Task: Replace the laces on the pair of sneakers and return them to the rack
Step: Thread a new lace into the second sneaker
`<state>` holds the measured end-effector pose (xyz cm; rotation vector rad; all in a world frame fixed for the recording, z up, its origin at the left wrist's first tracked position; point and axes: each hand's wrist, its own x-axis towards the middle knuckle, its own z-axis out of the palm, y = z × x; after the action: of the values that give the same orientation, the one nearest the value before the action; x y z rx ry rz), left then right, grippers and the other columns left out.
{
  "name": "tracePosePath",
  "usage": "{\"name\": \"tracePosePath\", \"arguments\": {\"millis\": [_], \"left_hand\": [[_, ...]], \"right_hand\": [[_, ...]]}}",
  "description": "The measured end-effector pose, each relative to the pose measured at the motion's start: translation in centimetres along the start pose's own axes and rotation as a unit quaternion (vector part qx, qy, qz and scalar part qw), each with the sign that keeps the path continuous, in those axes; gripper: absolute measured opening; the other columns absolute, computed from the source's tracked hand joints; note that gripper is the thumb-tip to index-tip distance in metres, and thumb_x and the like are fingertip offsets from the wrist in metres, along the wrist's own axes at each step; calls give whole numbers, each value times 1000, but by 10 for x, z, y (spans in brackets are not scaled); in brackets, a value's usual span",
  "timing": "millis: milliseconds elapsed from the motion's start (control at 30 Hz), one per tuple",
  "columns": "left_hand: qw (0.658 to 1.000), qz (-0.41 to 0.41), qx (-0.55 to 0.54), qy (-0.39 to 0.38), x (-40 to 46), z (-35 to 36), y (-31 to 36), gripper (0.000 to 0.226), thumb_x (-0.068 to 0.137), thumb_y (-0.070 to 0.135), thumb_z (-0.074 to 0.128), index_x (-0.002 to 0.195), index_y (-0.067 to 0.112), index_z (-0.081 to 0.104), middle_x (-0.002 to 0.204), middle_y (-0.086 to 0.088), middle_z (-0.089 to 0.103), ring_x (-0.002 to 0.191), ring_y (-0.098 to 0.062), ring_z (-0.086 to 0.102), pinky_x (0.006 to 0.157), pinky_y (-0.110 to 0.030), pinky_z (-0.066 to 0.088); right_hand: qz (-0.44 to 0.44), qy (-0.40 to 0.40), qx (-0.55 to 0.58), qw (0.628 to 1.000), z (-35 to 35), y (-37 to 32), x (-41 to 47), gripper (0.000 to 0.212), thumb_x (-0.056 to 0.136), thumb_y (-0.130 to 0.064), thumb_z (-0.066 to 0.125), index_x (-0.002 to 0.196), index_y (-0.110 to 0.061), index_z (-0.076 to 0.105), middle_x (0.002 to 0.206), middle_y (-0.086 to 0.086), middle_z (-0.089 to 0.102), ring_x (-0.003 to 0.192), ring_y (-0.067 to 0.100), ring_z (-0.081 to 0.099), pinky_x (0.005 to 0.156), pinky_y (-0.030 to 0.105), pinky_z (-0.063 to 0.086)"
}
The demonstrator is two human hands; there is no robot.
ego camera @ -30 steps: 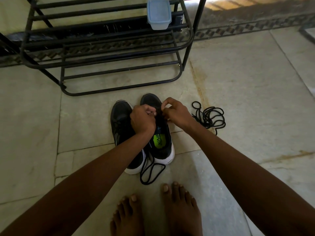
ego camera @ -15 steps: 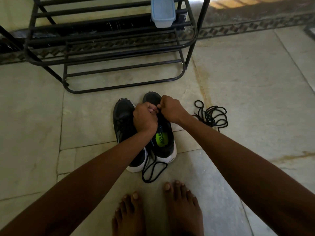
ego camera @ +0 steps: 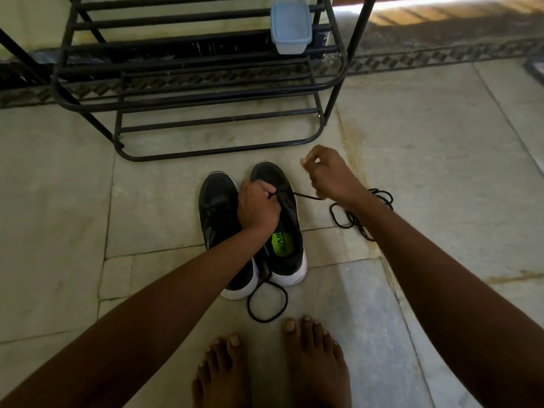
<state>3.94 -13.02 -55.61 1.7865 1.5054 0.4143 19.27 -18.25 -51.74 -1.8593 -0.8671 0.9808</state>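
Two black sneakers with white soles stand side by side on the floor, the left sneaker and the right sneaker with a green insole label. My left hand grips the front eyelet area of the right sneaker. My right hand is raised to the right of the shoes and pinches a black lace that stretches taut from the shoe. The lace's other end loops on the floor behind the heels. A second loose black lace lies bundled on the floor, partly under my right wrist.
A black metal shoe rack stands just beyond the sneakers, with a pale blue lidded plastic box on an upper shelf. My bare feet stand close behind the shoes. The floor is stone tile with a patterned border by the wall.
My right hand has pulled away from the shoe up and to the right, drawing the lace out taut. My left hand stays on the right sneaker.
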Motion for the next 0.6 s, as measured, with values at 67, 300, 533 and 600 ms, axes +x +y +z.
{"name": "tracePosePath", "arguments": {"millis": [67, 300, 533, 600], "left_hand": [[1000, 0, -2, -1, 1, -1, 1, 23, 89, 11, 75, 85, 29, 61, 109, -3, 60, 93, -15, 62, 73, -24, 45], [1000, 6, 2, -8, 2, -1, -3, 20, 89, 12, 75, 86, 28, 63, 109, -3, 60, 85, -8, 56, 62, -12, 35], [1000, 10, -2, -8, 1, -1, -3, 20, 89, 12, 74, 86, 27, 62, 107, -2, 58, 89, -11, 59, 70, -18, 42], [1000, 13, -3, -6, 1, -1, -2, 19, 89, 11, 74, 87, 26, 63, 108, 0, 57, 93, -12, 60, 74, -22, 45]], "right_hand": [[-65, -86, -382, 918, -10, 7, 5, 23, 97, -32, 66, 106, -11, 62, 88, 6, 62, 77, 20, 59, 65, 30, 44], [-204, 59, -227, 951, 2, 14, -3, 15, 94, -22, 68, 85, -13, 76, 96, 8, 58, 92, 22, 58, 80, 24, 43], [-36, -62, -94, 993, -11, 6, -11, 33, 104, -35, 55, 83, -13, 44, 67, 4, 51, 59, 19, 48, 58, 31, 41], [-68, -134, -331, 932, -11, 16, -6, 36, 95, -45, 66, 89, -13, 53, 76, 0, 55, 68, 16, 51, 62, 30, 39]]}}
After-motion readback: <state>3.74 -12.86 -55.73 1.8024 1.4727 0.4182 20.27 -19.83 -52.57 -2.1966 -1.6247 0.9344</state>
